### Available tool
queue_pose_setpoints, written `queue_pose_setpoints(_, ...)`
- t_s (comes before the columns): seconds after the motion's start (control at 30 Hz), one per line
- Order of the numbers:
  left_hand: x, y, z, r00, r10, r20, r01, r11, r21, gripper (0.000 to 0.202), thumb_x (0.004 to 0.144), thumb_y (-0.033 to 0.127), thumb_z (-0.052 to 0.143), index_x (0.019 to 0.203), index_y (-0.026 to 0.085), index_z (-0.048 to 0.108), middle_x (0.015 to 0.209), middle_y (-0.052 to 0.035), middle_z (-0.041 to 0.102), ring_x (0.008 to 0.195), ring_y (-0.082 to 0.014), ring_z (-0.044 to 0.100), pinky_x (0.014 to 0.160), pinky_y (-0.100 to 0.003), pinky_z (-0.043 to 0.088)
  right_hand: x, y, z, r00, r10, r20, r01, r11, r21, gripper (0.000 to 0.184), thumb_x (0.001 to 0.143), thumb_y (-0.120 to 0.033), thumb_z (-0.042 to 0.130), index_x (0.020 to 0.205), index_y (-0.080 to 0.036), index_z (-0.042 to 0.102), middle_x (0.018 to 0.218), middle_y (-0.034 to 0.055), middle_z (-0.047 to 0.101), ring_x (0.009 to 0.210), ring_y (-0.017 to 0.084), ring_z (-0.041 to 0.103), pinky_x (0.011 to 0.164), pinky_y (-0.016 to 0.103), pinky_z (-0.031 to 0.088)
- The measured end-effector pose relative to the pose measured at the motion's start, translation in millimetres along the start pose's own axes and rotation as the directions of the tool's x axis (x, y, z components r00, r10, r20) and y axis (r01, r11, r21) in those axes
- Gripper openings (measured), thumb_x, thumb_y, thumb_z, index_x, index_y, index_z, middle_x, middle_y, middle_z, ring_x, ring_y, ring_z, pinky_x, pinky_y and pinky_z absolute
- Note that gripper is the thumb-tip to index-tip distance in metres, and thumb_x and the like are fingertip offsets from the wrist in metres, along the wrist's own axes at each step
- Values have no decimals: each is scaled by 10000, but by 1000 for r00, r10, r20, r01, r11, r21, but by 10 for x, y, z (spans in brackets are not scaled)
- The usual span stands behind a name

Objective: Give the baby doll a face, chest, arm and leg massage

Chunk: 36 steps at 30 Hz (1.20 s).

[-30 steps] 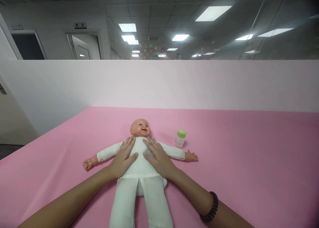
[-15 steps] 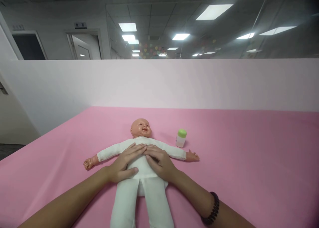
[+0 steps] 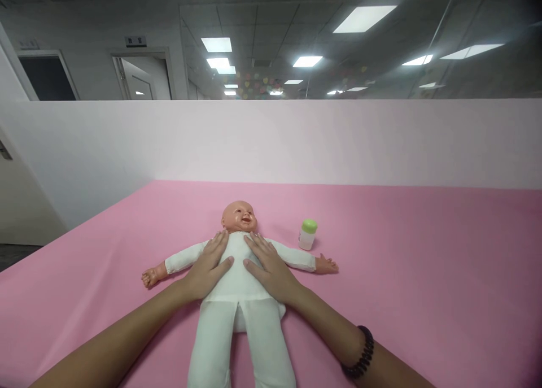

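I have both palms flat on the baby doll (image 3: 237, 283), which lies on its back in the middle of the pink sheet (image 3: 423, 275) with its arms out. My left hand (image 3: 210, 266) covers one side of the chest, fingers laid close together toward the shoulder, thumb turned inward. My right hand (image 3: 267, 266) mirrors it, fingers slightly fanned, gripping nothing. I'd say this goes best with light, even pressure, both hands level and clear of the neck. The green-capped bottle (image 3: 307, 234) stands upright just beyond the doll's arm on my right.
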<state>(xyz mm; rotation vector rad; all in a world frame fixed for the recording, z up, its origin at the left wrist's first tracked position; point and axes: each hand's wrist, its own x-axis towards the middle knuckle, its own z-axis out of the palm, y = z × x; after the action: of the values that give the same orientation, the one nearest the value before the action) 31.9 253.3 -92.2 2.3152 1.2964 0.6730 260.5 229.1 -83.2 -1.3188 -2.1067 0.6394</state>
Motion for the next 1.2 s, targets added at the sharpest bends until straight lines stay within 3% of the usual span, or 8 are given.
queue_pose_setpoints(0.2,9,-112,79,984,-111,-141,99,991,-84,788,996,610,370,1618,166,178,1685,-132,146,1564,-316,113,1272,-563,132,22,74,53,955,97,-279,-87,995,50,578,980,-444,474,1452,-117,532,1521,135,493,1451,281,418,1231,505,303)
queue_pose_setpoints(0.33,-61,-3,-26,966,235,-107,-239,970,-33,614,1022,491,394,1583,256,320,1674,-60,253,1557,-275,198,1279,-495,189,-13,75,58,918,-131,-375,193,972,133,402,998,-399,469,1260,-203,702,1319,88,676,1337,275,554,1161,501,414)
queue_pose_setpoints(0.43,-104,85,-117,863,500,69,-501,866,-10,676,1024,457,409,1625,301,141,1690,-42,194,1554,-271,208,1279,-483,190,-54,0,31,898,-351,-266,396,907,140,354,1014,-314,451,1234,-242,720,1262,56,709,1289,241,590,1149,465,428)
queue_pose_setpoints(0.5,-112,121,-157,825,535,183,-543,840,-6,761,1019,486,414,1625,304,-8,1702,-43,108,1563,-281,168,1283,-505,145,-70,-56,4,888,-418,-191,445,885,135,350,1010,-279,459,1249,-259,713,1249,51,714,1214,225,628,1121,446,450)
queue_pose_setpoints(0.63,-94,161,-185,858,434,274,-460,887,37,792,1012,541,405,1618,307,-49,1702,-32,43,1571,-277,119,1284,-520,68,-62,-97,-25,922,-376,-93,385,916,117,388,1006,-291,471,1354,-277,642,1382,47,638,1319,230,553,1191,480,355)
queue_pose_setpoints(0.9,-27,35,-106,979,129,155,-143,986,83,737,1023,587,294,1629,234,66,1703,-45,65,1578,-240,52,1288,-488,43,16,13,5,999,-38,7,38,999,-1,585,1016,-522,414,1559,-311,366,1671,11,210,1567,241,114,1267,537,76)
queue_pose_setpoints(1.07,8,-94,-54,996,-91,22,90,995,34,828,994,654,284,1627,151,107,1695,-107,89,1574,-278,90,1281,-489,127,33,66,-36,995,91,-47,-94,993,-72,644,1016,-573,355,1580,-265,331,1670,43,231,1559,231,162,1268,475,127)
queue_pose_setpoints(1.2,18,-115,-33,992,-122,-28,123,991,56,848,980,674,293,1614,122,183,1681,-132,170,1563,-296,158,1273,-487,165,13,66,-59,985,146,-96,-162,968,-191,631,1025,-551,319,1564,-227,374,1623,75,353,1530,263,254,1253,482,150)
